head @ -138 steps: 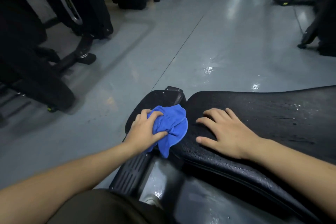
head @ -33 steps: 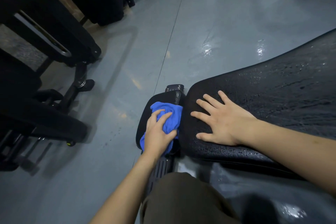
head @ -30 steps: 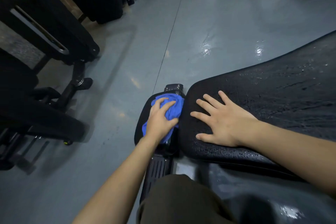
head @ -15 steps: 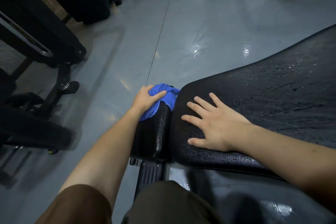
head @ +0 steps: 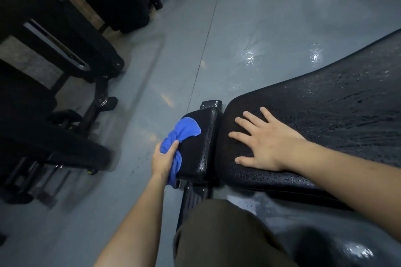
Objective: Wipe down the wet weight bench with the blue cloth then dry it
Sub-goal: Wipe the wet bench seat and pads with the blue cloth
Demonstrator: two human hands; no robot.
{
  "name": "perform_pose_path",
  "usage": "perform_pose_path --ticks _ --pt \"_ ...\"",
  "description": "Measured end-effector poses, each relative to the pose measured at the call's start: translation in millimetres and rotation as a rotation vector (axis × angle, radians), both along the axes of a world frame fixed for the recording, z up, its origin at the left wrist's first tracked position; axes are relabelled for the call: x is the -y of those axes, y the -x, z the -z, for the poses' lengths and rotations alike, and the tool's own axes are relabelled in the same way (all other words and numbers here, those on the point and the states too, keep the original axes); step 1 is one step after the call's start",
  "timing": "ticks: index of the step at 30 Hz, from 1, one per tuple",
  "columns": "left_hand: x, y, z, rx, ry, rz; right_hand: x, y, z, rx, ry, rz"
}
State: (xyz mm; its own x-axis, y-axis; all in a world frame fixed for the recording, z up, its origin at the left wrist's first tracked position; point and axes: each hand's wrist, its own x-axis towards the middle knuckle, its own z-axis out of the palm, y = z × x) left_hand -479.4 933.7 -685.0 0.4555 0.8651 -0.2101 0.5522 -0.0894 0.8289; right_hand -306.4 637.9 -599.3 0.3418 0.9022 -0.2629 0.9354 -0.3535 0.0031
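Head view: left hand (head: 162, 159) fingers clamp blue cloth (head: 181, 135) against bench (head: 338, 115); right hand (head: 265, 140) fingers splayed flat.

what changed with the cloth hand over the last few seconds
The left hand, gripping the blue cloth, slid from the small seat pad's top up to its far end, then back down its left side. The right hand stayed flat on the wet long pad.

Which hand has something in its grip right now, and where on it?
The left hand grips the blue cloth around its bunched lower part; the free end lies on the small seat pad. The right hand rests flat on the bench, holding nothing.
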Motion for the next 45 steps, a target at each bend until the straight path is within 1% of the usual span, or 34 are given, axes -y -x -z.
perform_pose_path --ticks 4,7,10,15,17,21,28,32,34,39,41,45 --pt "30 27 2 0.094 0.034 -0.125 0 3 -3 0.000 0.004 0.001" --pt "51 34 4 0.078 0.031 -0.193 0 4 -4 -0.006 0.016 0.002" --pt "54 31 2 0.037 0.021 -0.192 0 3 -3 -0.001 0.014 -0.006" --pt "19 7 -1 -0.090 -0.108 -0.048 -1 1 1 0.019 -0.001 -0.007" --pt "5 -3 -1 -0.125 -0.135 -0.021 -1 1 2 0.028 -0.014 -0.008" --pt "0 -5 0 -0.099 -0.140 0.032 -1 2 1 0.031 -0.015 -0.003" --pt "53 28 -1 -0.038 -0.252 0.105 -1 4 -2 0.037 -0.007 -0.001" --pt "98 50 11 0.027 -0.406 0.222 -1 3 -2 0.032 0.003 0.001" --pt "109 49 14 0.029 -0.503 0.276 -1 4 -2 0.026 0.001 0.003" --pt "114 19 -1 -0.073 -0.726 0.425 -2 3 -2 0.023 -0.002 0.006" --pt "106 1 -10 -0.121 -0.730 0.521 -3 4 -1 0.021 -0.003 0.008" --pt "74 -38 -24 -0.137 -0.583 0.663 -2 3 -2 0.019 -0.004 0.010"
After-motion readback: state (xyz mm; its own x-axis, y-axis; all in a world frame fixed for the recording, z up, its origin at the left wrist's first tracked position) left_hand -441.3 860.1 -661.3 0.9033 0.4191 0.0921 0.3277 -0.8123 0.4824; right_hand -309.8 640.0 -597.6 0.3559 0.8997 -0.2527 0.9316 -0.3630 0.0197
